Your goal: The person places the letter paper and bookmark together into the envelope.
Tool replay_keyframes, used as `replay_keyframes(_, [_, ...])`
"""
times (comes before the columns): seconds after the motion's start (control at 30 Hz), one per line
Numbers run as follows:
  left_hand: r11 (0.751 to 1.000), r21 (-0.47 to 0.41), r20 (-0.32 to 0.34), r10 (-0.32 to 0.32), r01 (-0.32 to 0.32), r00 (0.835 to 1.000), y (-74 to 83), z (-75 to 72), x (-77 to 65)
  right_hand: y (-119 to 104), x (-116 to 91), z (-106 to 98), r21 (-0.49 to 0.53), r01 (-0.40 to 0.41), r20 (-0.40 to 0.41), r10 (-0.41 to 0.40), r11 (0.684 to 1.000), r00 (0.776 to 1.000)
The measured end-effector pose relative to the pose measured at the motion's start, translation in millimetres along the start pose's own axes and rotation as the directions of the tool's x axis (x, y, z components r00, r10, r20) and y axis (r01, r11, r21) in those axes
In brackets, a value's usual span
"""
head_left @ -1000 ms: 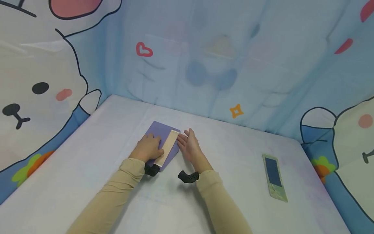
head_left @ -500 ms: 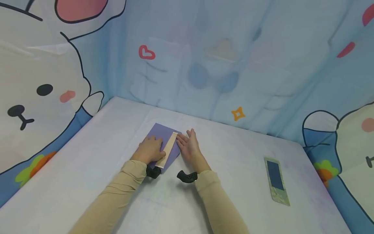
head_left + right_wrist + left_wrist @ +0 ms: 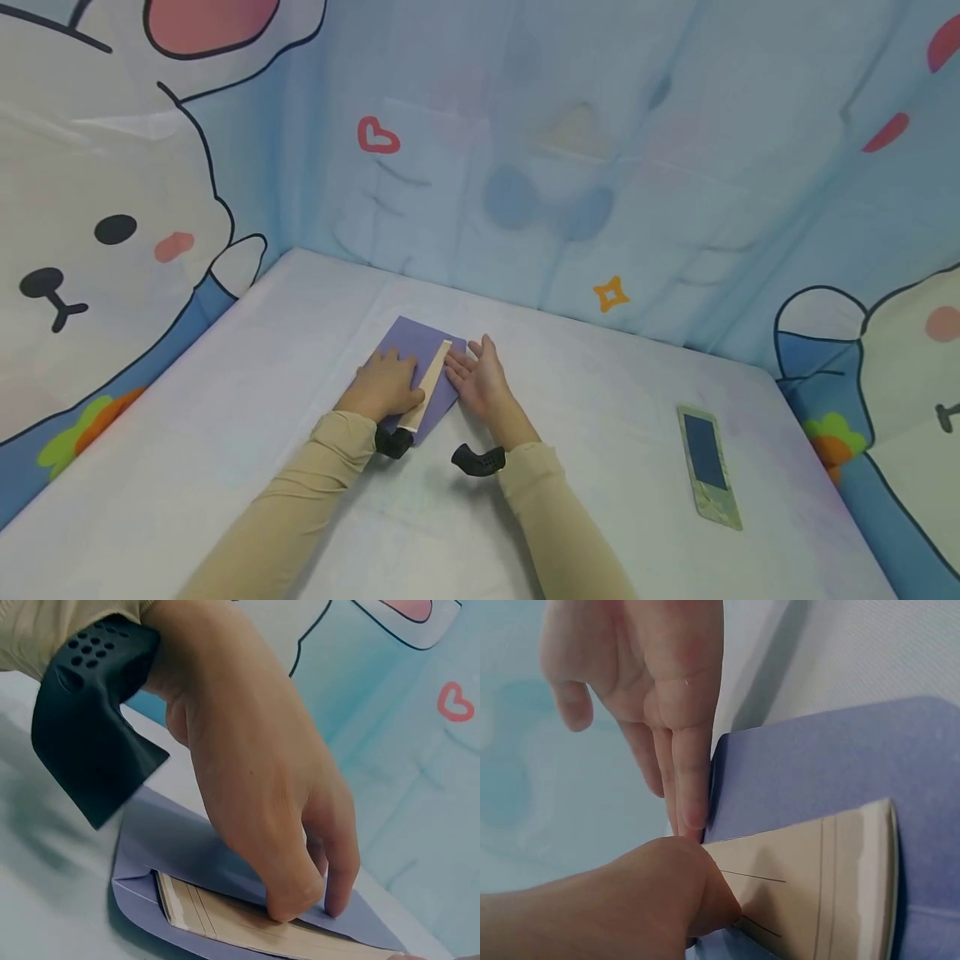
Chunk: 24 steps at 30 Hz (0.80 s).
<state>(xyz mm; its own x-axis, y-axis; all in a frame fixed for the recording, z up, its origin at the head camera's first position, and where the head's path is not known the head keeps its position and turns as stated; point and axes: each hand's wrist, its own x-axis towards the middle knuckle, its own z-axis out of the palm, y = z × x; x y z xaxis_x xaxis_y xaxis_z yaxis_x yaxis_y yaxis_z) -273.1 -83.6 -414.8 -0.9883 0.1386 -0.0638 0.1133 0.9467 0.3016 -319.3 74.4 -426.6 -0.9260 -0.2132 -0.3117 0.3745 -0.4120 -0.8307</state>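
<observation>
A purple paper envelope [image 3: 415,333] lies on the table with a folded cream paper [image 3: 433,375] partly inside it; a narrow strip shows. My left hand [image 3: 382,383] presses on the envelope from the left, its thumb down on the paper beside the pocket's edge. My right hand [image 3: 480,387] stands palm up at the right, straight fingertips at the paper's outer edge. The left wrist view shows ruled lines on the cream paper [image 3: 802,862] and the envelope's flap [image 3: 840,757] spread beyond it. Thumb and a fingertip of my left hand [image 3: 259,765] reach down in the right wrist view.
A pale green flat thing with a dark rectangle [image 3: 708,467] lies at the right on the white table [image 3: 600,467]. Cartoon-printed curtains [image 3: 480,167] stand along the table's back and sides. Each wrist wears a black camera mount [image 3: 477,460].
The paper has slid left into the envelope, so its visible strip is narrower. My right hand has followed slightly left with it. My left hand keeps its place on the envelope.
</observation>
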Motion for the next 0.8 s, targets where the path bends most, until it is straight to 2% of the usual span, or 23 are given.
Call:
replay_keyframes(0.4, [1.000, 0.013, 0.016, 0.015, -0.015, 1.000, -1.0, -0.6, -1.6, 3.5, -23.3, -0.1, 0.012, -0.130, -0.004, 0.130, 0.991, 0.991])
replay_keyframes(0.8, [1.000, -0.018, 0.051, 0.009, -0.008, 0.999, -1.1, -2.8, 0.3, 7.9, -48.9, -2.8, -0.024, -0.172, 0.090, 0.173, 0.985, 0.981])
